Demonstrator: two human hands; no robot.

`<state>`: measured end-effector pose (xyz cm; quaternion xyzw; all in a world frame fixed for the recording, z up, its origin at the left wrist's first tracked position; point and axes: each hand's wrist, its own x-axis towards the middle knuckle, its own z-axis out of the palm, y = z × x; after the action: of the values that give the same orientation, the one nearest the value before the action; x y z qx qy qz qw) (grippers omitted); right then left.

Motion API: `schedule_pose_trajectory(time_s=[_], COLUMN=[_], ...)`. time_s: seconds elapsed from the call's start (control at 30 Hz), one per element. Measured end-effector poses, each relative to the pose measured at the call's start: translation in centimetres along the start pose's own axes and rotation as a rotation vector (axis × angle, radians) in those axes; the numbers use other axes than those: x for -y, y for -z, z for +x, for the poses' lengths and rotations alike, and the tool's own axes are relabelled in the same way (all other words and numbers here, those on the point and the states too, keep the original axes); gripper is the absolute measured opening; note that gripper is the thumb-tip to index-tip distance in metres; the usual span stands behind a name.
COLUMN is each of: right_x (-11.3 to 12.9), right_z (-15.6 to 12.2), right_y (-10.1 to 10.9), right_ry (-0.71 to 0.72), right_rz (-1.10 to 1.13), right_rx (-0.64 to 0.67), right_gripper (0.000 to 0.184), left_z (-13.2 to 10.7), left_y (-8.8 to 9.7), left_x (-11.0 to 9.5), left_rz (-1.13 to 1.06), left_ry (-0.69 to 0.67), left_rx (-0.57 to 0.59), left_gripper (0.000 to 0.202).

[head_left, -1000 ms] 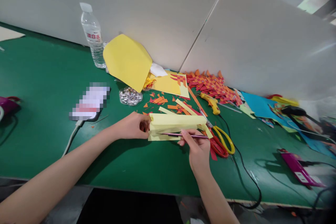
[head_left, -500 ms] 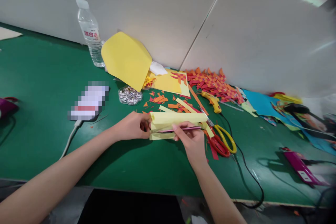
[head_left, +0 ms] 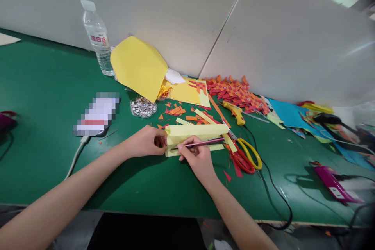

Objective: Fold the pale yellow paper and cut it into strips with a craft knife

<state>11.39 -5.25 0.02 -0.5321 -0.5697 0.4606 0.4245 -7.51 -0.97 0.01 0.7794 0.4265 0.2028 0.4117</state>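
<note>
Head view: left hand (head_left: 146, 141) has its fingers curled in, pinching the left end of the pale yellow paper (head_left: 199, 129); right hand (head_left: 197, 155) is closed pen-style around a slim purple tool (head_left: 206, 142). Tool slants across the paper, thin end pointing left toward the left hand — can't tell if the tip touches. Paper runs lengthwise with the front edge of the green bench (head_left: 164, 191), about midway between front and back edges; long fold along its far side, lower flap partly under the right hand. Can't tell if it's flat on the bench or slightly raised. Just right of it: scissors (head_left: 239, 141), one red and one yellow handle, loops toward the front edge. Orange scraps (head_left: 177, 111) lie just behind the paper, clear tray (head_left: 143, 107) of small shiny bits beside them. Along the back edge, left to right: upright water bottle (head_left: 99, 43), big yellow sheet (head_left: 140, 68) tilted up, pile of red-orange woven pieces (head_left: 234, 90), blue sheet (head_left: 288, 113). Yellow glue gun (head_left: 236, 114) sits in front of the pile. Phone (head_left: 98, 115) on the left half — cable plugged in. Purple power strip (head_left: 332, 183) near the front right corner.
</note>
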Motion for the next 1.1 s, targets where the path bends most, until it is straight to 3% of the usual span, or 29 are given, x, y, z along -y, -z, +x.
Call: schedule_pose_trajectory(time_s=[0.37,1.1], right_x=[-0.67,-0.55], right_z=[0.21,0.41], right_y=[-0.65,-0.32], right_ry=[0.061,0.043], right_rz=[0.024,-0.032], right_rx=[-0.032,0.066], right_gripper=[0.017,0.014], left_z=[-0.12,-0.04], left_y=[0.55,0.71], left_x=[-0.01,-0.17], left_rz=[0.116,0.158], left_ry=[-0.119,-0.149], left_rx=[0.052,0.078], left_gripper=[0.007,0.007])
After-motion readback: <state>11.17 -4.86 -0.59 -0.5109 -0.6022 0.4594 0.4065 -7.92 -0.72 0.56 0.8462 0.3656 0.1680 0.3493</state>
